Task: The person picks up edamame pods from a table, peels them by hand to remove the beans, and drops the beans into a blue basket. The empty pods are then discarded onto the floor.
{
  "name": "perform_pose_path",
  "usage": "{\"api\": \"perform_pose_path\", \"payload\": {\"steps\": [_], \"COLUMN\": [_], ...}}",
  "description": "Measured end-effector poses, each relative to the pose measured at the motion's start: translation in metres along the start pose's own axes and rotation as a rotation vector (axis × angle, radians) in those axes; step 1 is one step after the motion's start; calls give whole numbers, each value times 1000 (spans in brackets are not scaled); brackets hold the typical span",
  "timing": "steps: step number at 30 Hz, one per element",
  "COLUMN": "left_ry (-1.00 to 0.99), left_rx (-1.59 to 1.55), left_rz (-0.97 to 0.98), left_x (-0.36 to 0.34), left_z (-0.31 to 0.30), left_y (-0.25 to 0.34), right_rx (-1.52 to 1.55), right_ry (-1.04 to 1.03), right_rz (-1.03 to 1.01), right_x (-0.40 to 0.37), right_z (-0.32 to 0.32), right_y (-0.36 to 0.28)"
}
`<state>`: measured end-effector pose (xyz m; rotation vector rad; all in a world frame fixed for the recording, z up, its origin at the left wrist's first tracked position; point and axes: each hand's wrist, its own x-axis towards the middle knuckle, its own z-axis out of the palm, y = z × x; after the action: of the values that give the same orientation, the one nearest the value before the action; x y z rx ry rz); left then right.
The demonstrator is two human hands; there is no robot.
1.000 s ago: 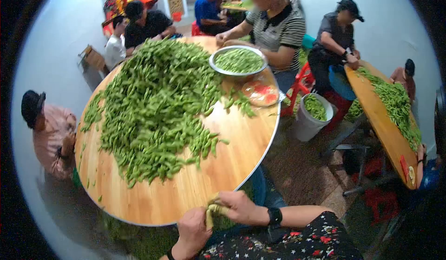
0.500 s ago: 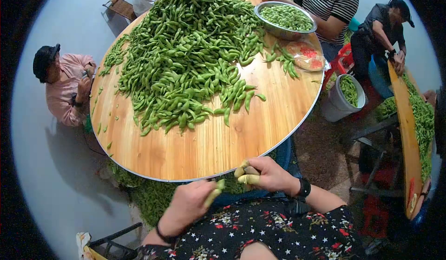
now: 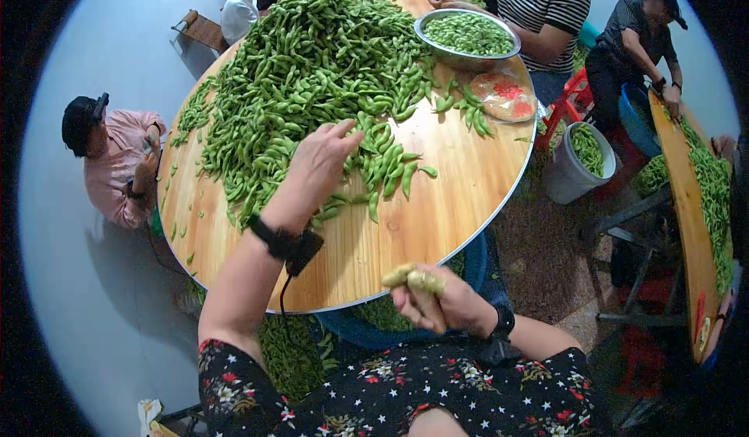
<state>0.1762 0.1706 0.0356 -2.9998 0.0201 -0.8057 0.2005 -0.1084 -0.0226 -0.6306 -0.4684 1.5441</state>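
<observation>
Left hand (image 3: 316, 168) now forward on pods (image 3: 312, 70)

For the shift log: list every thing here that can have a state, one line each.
soybean pod pile, heaped, pods unshelled
left hand, open, fingers spread over the soybean pod pile
right hand, curled beside the round table; grip unclear
metal bowl, upright, nearly full of green
white bucket, upright on the floor, partly filled
plastic bag, lying flat by the metal bowl
</observation>
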Motion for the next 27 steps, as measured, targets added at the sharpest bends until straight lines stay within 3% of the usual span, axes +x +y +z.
{"api": "perform_pose_path", "payload": {"steps": [2, 5, 7, 9, 11, 12, 14, 17, 19, 27], "left_ry": [-263, -273, -184, -41, -85, -62, -86, -81, -202, -185], "left_rx": [57, 104, 92, 33, -282, -405, -595, -738, -923, -1003], "left_rz": [-13, -23, 32, -2, -187, -217, -315, -385, -605, -640], "left_x": [6, 9, 4, -3, -18, -30, -51, -76, -88, -109], "left_z": [23, 24, 18, 1, -16, -17, -25, -33, -37, -41], "left_y": [-23, -23, -10, 17, 50, 63, 88, 119, 129, 136], "right_rx": [20, 1, -391, -712, -589, -582, -195, -331, -450, -486], "right_ry": [-61, -85, -73, 59, 247, 252, 211, 202, 186, 175], "right_rz": [107, 167, 191, 29, -42, -42, -30, -96, -147, -83], "right_x": [-14, -25, -22, -17, -10, -6, 2, 6, 7, 9], "right_z": [6, 7, 2, -2, 5, 3, 1, 11, 11, 16], "right_y": [11, 27, 14, 0, -19, -21, -21, -22, -21, -16]}}
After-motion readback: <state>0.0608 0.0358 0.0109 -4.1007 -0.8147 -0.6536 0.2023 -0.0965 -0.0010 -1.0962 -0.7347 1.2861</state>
